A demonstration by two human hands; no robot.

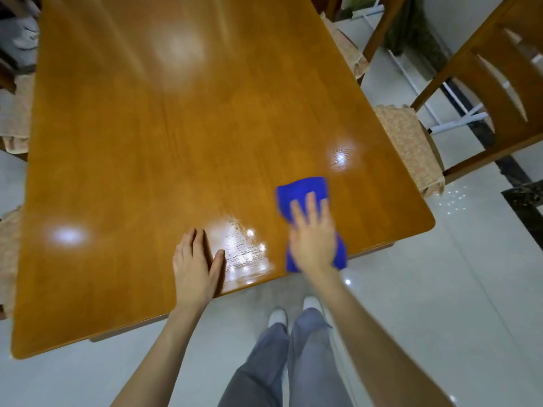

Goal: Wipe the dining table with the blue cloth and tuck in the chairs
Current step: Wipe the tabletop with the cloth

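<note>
The glossy brown wooden dining table fills most of the view. A blue cloth lies near its front right corner, partly hanging over the near edge. My right hand presses flat on the cloth with straight fingers. My left hand rests flat on the bare tabletop near the front edge, left of a wet streaky patch. A wooden chair with a patterned seat cushion stands pulled out at the table's right side.
A second chair with a cushion stands further back on the right. Cushioned chair seats show along the left side. White shiny floor tiles surround the table. My legs and white shoes are at the near edge.
</note>
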